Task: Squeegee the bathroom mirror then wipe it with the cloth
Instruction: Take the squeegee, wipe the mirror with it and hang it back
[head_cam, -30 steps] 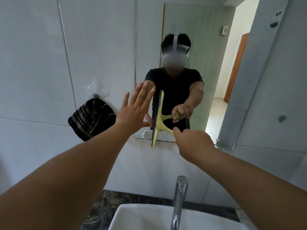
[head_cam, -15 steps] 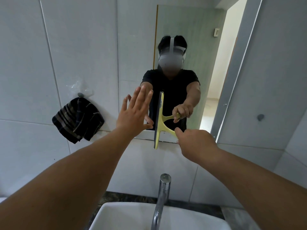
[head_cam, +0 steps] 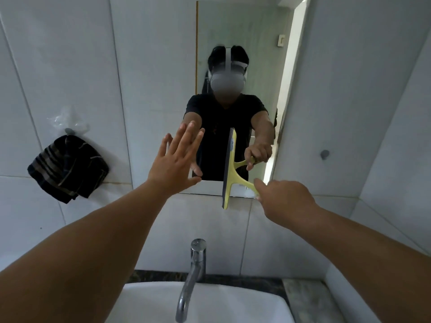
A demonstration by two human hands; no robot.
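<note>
My left hand [head_cam: 173, 165] is flat, fingers straight and spread, palm toward the mirror [head_cam: 240, 66] at its lower left; holds nothing, can't tell if it actually touches the glass. My right hand [head_cam: 283, 198] is curled round the handle of the yellow squeegee [head_cam: 229, 169], fist seen from the back, handle mostly hidden under it. Squeegee blade stands near upright against the lower part of the mirror, its bottom end hanging past the mirror's lower edge over the tile. Cloth [head_cam: 67, 167], dark with pale stripes, hangs bunched on a wall hook [head_cam: 68, 131] well left of the mirror, untouched.

Room: white tiled wall [head_cam: 58, 54] all round, mirror set into it. Below, chrome faucet [head_cam: 192, 276] over a white sink [head_cam: 233, 304], dark stone strip behind the basin. Second small hook [head_cam: 324, 153] on the tile right of the mirror. Mirror reflects me in a black shirt with a headset, plus a bright doorway at its right edge.

Sink cut off at bottom of frame; both forearms run out of frame. Mirror top cut off. Streaks or water on the glass not readable.
</note>
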